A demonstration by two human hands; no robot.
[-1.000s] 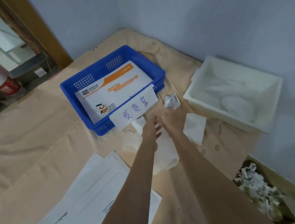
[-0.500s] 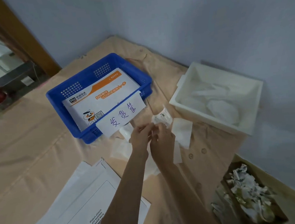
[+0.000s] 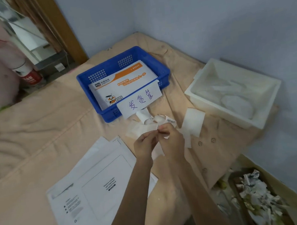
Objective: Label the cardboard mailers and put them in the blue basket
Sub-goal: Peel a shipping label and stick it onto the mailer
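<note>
The blue basket (image 3: 164, 71) is hard plastic with a slight gloss and small grid holes in its walls. The mailer (image 3: 123, 85) inside it is smooth printed cardboard, white and orange. A matt paper sign (image 3: 140, 100) with handwriting hangs on the basket's front wall. The white bin (image 3: 234, 115) is thick, dull, slightly translucent plastic. Under everything lies a beige cloth (image 3: 37, 125), soft, matt and wrinkled, with sewn buttons. The flat mailers (image 3: 90, 192) in front are matt white card. The label (image 3: 170, 121) is thin paper. The paper scraps (image 3: 255, 189) are crumpled. The door frame (image 3: 65, 30) looks like brown wood.
</note>
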